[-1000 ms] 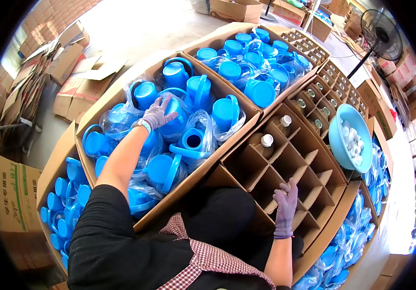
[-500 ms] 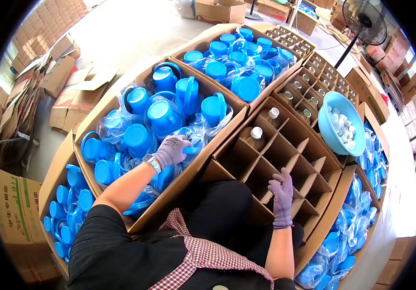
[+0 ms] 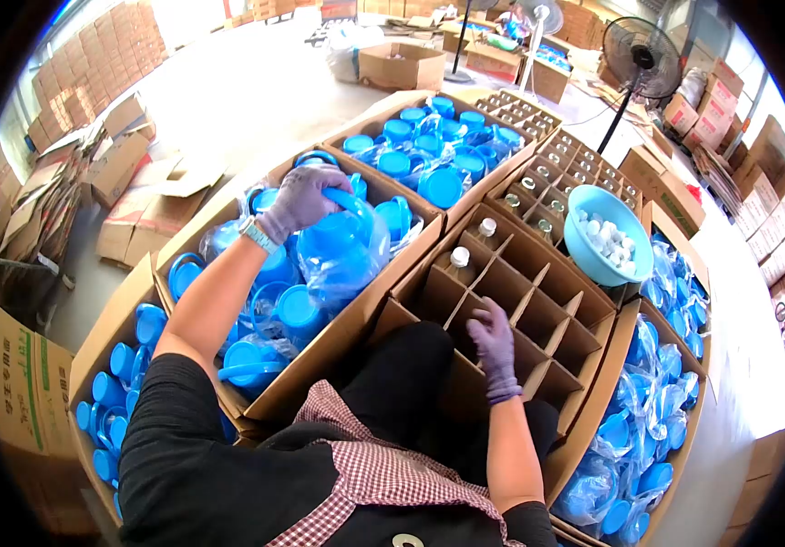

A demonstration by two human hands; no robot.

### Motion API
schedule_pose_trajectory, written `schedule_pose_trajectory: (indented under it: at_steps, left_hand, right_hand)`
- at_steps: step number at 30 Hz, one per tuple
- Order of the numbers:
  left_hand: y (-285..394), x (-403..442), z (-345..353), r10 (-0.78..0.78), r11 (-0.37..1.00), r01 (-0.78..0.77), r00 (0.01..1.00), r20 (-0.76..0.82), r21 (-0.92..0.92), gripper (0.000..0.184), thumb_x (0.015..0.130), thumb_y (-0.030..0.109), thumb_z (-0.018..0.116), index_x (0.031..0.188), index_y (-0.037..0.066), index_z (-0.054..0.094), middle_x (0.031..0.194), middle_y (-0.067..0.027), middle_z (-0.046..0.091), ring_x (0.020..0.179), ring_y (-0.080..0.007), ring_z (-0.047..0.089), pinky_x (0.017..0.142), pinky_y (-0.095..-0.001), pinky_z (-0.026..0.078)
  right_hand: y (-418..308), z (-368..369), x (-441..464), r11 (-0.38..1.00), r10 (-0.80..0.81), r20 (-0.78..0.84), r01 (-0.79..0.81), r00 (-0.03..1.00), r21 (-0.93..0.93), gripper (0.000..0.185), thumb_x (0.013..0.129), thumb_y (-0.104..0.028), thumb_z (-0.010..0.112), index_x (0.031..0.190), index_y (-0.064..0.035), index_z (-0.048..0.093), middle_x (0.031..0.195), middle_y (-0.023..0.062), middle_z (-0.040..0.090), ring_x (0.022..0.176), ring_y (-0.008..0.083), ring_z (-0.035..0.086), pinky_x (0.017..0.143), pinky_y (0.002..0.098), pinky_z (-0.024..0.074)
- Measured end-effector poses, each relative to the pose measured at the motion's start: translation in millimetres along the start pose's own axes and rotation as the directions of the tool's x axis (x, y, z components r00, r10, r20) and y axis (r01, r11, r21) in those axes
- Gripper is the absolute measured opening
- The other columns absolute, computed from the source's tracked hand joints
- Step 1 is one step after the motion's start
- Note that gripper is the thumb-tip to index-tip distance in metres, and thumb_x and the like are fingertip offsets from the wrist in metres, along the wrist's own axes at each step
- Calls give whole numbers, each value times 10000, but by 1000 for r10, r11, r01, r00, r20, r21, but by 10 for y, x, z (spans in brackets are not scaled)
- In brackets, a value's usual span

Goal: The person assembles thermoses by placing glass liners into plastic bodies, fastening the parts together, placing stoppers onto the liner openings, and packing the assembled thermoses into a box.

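My left hand (image 3: 303, 202), in a grey-purple glove, is closed on the blue handle of a plastic cup (image 3: 342, 242) wrapped in a clear bag. It lifts the cup over a cardboard box (image 3: 411, 251) of similar blue cups (image 3: 301, 310). My right hand (image 3: 493, 335), gloved too, hovers above the divided carton (image 3: 584, 342) with its fingers apart and nothing in them. Two bottles with white caps (image 3: 460, 257) stand in compartments at that carton's far left corner.
A light-blue basin (image 3: 611, 232) of white caps sits on the cartons at right. More boxes of blue cups (image 3: 443, 185) lie ahead and on both sides. Another divided carton (image 3: 552, 182) holds bottles. A fan (image 3: 640, 59) stands behind; flattened cardboard (image 3: 160, 196) lies at left.
My left hand has risen and moved forward, pulling a bagged blue cup up by its handle. My right hand has shifted slightly left over the divided carton. The view has tilted up.
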State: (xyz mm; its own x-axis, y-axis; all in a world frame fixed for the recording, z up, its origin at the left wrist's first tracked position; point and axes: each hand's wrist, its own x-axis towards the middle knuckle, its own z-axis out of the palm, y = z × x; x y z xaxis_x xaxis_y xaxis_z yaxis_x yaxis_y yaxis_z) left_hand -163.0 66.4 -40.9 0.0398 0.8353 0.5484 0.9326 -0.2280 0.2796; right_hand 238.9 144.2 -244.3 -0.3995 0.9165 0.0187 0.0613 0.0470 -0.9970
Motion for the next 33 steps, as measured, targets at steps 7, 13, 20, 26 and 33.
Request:
schedule_pose_trajectory:
  at_steps: [7, 13, 20, 26, 33]
  left_hand:
    - [1002, 438, -1167, 515, 857, -510, 842, -160, 71, 152, 649, 36, 783, 712, 173, 767, 886, 13, 706, 1247, -313, 630, 1169, -528, 361]
    - [2152, 882, -1806, 774, 474, -862, 506, -380, -181, 171, 764, 282, 840, 656, 241, 714, 1433, -203, 584, 1523, -429, 294, 1237, -583, 162]
    - [3021, 744, -944, 791, 255, -566, 589, -168, -784, 103, 826, 183, 844, 898, 170, 771, 1526, -248, 458, 1429, -365, 456, 1140, -480, 387]
    - [2958, 808, 25, 513, 855, -382, 717, 472, -350, 371, 901, 160, 699, 1252, 272, 735, 1216, -109, 722, 1107, -230, 705, 892, -343, 562]
    - [3193, 226, 761, 679, 734, 19, -31, 734, -679, 571, 866, 112, 503, 1420, 170, 629, 1218, -187, 724, 1134, -340, 689, 986, -456, 525]
  right_hand:
    - [-1491, 810, -177, 626, -710, 196, 734, 677, -264, 911, 777, -201, 862, 1553, -77, 400, 1535, 232, 416, 1403, 405, 458, 1158, 469, 410]
    - [-2318, 567, -620, 392, -891, 125, 879, 436, -272, 1194, 648, -420, 966, 1578, -39, 322, 1628, 278, 293, 1483, 479, 342, 1212, 543, 321]
    - [-2357, 84, -2275, 375, -885, -5, 708, 465, -598, 836, 734, -364, 909, 1409, -32, 546, 1362, 259, 569, 1243, 420, 579, 1036, 501, 501]
    - [-1735, 99, -2386, 691, -598, -32, 495, 801, -527, 218, 871, -69, 732, 1088, -54, 741, 902, 135, 708, 811, 277, 700, 736, 391, 559]
    - [-1254, 150, -2412, 590, -552, 155, 515, 820, -622, 237, 911, -124, 712, 1137, -52, 723, 1040, 172, 720, 968, 292, 710, 839, 397, 554]
